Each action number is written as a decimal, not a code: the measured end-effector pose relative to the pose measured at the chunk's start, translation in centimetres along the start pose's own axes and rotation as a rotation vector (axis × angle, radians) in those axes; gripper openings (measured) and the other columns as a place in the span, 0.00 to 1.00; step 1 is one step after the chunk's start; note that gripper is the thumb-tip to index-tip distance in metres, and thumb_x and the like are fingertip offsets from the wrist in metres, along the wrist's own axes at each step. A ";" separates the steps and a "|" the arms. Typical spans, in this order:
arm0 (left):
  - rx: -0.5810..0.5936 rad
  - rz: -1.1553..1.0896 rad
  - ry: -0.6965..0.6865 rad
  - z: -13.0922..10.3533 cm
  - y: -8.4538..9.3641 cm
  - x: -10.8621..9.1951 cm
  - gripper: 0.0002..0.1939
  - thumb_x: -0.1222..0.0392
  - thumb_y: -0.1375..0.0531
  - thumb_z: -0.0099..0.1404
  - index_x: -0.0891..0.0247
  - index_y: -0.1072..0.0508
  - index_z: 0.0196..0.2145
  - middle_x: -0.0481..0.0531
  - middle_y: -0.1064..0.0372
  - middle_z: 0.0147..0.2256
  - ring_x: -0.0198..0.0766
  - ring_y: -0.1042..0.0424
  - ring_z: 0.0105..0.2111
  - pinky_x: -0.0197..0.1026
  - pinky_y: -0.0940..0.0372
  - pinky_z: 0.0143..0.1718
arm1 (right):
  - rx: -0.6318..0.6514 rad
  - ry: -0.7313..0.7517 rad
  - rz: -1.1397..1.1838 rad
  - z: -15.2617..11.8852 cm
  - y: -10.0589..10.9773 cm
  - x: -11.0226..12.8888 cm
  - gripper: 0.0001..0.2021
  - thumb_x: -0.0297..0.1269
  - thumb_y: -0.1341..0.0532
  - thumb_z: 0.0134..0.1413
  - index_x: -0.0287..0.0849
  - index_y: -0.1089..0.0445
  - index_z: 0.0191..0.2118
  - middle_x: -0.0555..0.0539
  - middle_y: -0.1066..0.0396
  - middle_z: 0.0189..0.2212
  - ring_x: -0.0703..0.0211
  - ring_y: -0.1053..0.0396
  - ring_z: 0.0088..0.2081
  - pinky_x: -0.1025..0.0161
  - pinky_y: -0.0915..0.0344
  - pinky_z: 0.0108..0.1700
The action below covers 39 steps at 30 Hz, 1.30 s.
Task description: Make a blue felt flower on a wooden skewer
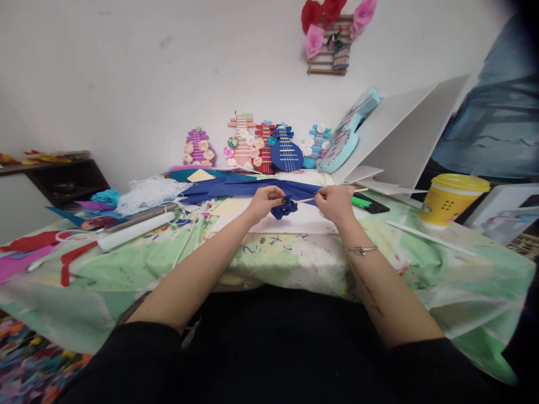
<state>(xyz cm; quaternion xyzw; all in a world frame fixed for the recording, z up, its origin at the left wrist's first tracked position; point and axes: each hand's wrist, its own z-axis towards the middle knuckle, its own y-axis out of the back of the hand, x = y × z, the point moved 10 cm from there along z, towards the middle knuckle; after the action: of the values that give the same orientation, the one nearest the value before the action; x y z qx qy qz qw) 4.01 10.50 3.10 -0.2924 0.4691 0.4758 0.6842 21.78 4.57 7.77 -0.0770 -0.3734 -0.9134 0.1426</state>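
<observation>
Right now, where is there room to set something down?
Mostly bare cloth lies between the right forearm and white stick, towards the near edge; a smaller patch, between stick, phone and yellow cup. Crowded: left, with string and red strips; back, with blue paper.

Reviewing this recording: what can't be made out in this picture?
All in the head view:
Stick, middle: covered by the right hand.
Stick, left tip: hidden by the blue bundle.
Rightmost red flower, top: cut off by the upper edge.
Yellow cup, markings: too small to identify.
</observation>
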 end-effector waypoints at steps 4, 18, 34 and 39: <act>0.032 -0.023 0.056 0.0 -0.4 0.6 0.21 0.55 0.25 0.44 0.70 0.27 0.30 0.53 0.26 0.25 0.32 0.29 0.24 0.35 0.37 0.26 | -0.013 -0.075 0.312 0.2 0.0 -0.8 0.10 0.33 0.45 0.45 0.38 0.30 0.19 0.49 0.38 0.15 0.61 0.44 0.24 0.59 0.50 0.34; 0.253 -0.172 0.122 -1.1 -3.4 1.0 0.24 0.54 0.24 0.41 0.69 0.28 0.30 0.49 0.27 0.26 0.30 0.30 0.27 0.35 0.41 0.33 | 0.380 0.144 1.009 -1.1 -3.0 3.9 0.11 0.34 0.34 0.40 0.36 0.23 0.33 0.57 0.45 0.15 0.70 0.50 0.20 0.65 0.53 0.24; 0.343 -0.094 0.064 -1.7 -4.4 0.3 0.22 0.53 0.27 0.46 0.66 0.34 0.29 0.45 0.34 0.24 0.28 0.36 0.24 0.34 0.45 0.29 | 0.393 0.133 0.915 -1.1 -3.6 4.0 0.14 0.43 0.30 0.38 0.36 0.24 0.27 0.55 0.43 0.15 0.69 0.50 0.21 0.65 0.54 0.24; 0.350 -0.018 0.092 -1.8 -4.8 1.3 0.20 0.53 0.29 0.49 0.66 0.35 0.29 0.43 0.36 0.23 0.28 0.37 0.24 0.34 0.44 0.29 | 0.419 0.141 0.911 -1.4 -3.4 4.2 0.14 0.43 0.31 0.41 0.35 0.25 0.28 0.55 0.43 0.16 0.69 0.49 0.21 0.65 0.53 0.25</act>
<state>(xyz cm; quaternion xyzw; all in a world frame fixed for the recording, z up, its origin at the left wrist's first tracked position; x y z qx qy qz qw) 7.95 7.65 0.97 -0.1945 0.5729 0.3667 0.7067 16.66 5.07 5.56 -0.1398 -0.4666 -0.6668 0.5640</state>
